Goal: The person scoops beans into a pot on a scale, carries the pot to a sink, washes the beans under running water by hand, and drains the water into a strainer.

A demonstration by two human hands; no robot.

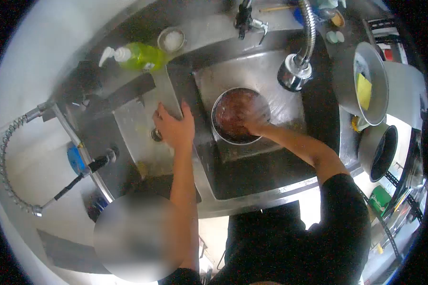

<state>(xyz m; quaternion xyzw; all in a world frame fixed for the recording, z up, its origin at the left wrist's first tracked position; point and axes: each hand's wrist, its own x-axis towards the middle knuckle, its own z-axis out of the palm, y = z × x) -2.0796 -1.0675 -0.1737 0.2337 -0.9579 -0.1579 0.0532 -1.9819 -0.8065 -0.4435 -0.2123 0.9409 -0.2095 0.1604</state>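
Note:
A round metal pot (pixel 223 138) stands in the right sink basin (pixel 285 61), filled with reddish-brown contents (pixel 230 116) whose kind I cannot make out. My right hand (pixel 257 122) reaches into this pot from the right. Its fingers are smeared by motion and partly sunk in the contents. Over the left basin (pixel 128 126), near the divider, my left hand (pixel 176 128) hovers with fingers apart and nothing in them. Just beside it shows a round drain fitting (pixel 156 135).
Above the pot hangs a spray faucet head (pixel 295 73). A green soap pump bottle (pixel 140 57) and a small bowl of white stuff (pixel 171 40) sit behind the left basin. To the right are a large metal bowl (pixel 383 90) with a yellow sponge (pixel 364 91) and a pot (pixel 368 147).

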